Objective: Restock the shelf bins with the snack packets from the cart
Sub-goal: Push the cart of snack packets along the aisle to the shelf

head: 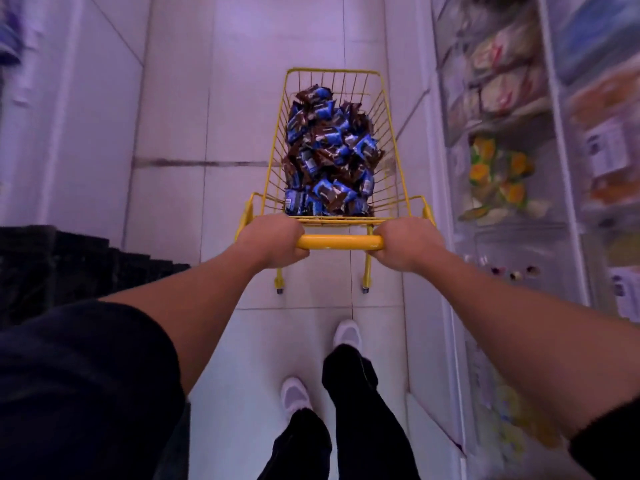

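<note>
A small yellow wire cart (277, 133) stands on the tiled floor straight ahead of me. It is heaped with several blue and brown snack packets (329, 150). My left hand (273, 240) grips the left end of the cart's yellow handle bar (341, 242). My right hand (407, 242) grips the right end of the same bar. Both arms are stretched forward. Shelf bins (502, 174) with packaged goods line the right side, blurred.
White shelving (561, 140) runs along the right of the aisle, close to the cart. A black stepped object (79, 265) sits at the left near my arm. White panels line the left. My feet in white shoes (348, 336) are on the floor tiles behind the cart.
</note>
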A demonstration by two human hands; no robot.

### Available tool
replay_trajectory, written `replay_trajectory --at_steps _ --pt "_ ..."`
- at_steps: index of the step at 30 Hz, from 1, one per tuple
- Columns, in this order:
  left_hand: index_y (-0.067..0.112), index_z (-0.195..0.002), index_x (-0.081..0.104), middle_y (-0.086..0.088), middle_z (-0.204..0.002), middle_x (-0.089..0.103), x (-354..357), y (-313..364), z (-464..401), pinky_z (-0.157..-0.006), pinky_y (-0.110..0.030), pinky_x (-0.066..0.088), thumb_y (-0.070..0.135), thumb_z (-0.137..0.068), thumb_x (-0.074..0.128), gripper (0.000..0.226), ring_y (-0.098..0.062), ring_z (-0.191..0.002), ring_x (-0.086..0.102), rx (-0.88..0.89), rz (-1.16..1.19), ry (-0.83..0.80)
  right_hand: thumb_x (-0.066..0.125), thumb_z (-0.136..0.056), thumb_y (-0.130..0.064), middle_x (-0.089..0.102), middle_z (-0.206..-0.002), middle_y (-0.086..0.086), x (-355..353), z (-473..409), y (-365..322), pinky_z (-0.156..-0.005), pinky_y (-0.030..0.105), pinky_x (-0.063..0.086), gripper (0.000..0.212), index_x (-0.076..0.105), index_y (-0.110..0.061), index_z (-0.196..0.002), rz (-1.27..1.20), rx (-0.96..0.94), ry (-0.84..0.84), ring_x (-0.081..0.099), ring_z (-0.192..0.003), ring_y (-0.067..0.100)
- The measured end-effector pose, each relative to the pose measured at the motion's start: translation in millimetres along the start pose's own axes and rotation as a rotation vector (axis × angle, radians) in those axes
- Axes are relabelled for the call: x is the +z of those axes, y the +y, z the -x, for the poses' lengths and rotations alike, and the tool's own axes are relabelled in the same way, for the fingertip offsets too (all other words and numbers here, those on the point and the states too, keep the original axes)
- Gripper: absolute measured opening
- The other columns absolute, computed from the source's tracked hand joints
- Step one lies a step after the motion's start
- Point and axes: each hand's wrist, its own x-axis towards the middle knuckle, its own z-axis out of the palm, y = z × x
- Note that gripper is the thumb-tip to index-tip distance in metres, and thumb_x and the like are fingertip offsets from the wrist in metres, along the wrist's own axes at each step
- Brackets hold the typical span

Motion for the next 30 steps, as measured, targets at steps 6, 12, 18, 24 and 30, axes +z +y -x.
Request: replay_trajectory --at_steps 6,12,18,24,30 --pt "0.026 -0.077 0.062 0.005 -0.069 0.055 -50.7 -32.0 -85.7 -0.059 -0.033 0.054 0.051 -0.076 0.054 0.026 -0.019 -0.066 0.058 -0.005 -0.044 0.005 0.049 -0.082 -0.061 0.053 -0.067 -0.008 -37.6 -80.6 42.6 -0.057 0.031 0.041 0.036 0.067 -0.03 -0.081 -0.004 -0.008 0.008 0.053 -0.062 0.022" --pt "0.027 -0.078 0.063 0.005 -0.071 0.056 -108.2 -61.2 -176.2 -0.062 -0.034 0.055 0.052 -0.078 0.056 0.026 -0.016 -0.067 0.058 -0.015 -0.064 -0.002 0.049 -0.081 -0.051 0.054 -0.069 -0.006 -83.8 -166.1 92.0 -0.057 0.03 0.039 0.031 0.068 -0.027 -0.083 0.022 0.001 0.004 0.049 -0.062 0.023" --pt "0.027 -0.071 0.058 0.007 -0.063 0.052 -166.9 -109.1 -265.5 -0.051 -0.028 0.048 0.051 -0.075 0.056 0.025 -0.014 -0.058 0.055 -0.02 -0.036 0.04 0.05 -0.075 -0.047 0.057 -0.069 -0.005 -129.7 -267.7 132.8 -0.057 0.031 0.038 0.026 0.066 -0.028 -0.083 0.032 0.012 0.002 0.056 -0.064 0.026" --pt "0.029 -0.066 0.052 0.008 -0.061 0.05 -228.8 -171.1 -356.8 -0.046 -0.024 0.037 0.049 -0.076 0.059 0.023 -0.008 -0.053 0.049 -0.002 -0.021 0.062 0.055 -0.076 -0.051 0.052 -0.064 -0.007 -185.9 -385.3 167.6 -0.055 0.029 0.039 0.027 0.069 -0.028 -0.081 0.036 0.024 -0.006 0.052 -0.059 0.02" --pt "0.03 -0.067 0.052 0.009 -0.062 0.05 -292.3 -235.1 -443.1 -0.049 -0.026 0.042 0.05 -0.078 0.058 0.023 -0.009 -0.055 0.049 0.008 -0.018 0.056 0.053 -0.078 -0.052 0.058 -0.071 -0.005 -241.2 -493.9 194.8 -0.057 0.031 0.04 0.028 0.069 -0.029 -0.085 0.008 0.017 -0.029 0.054 -0.064 0.022"
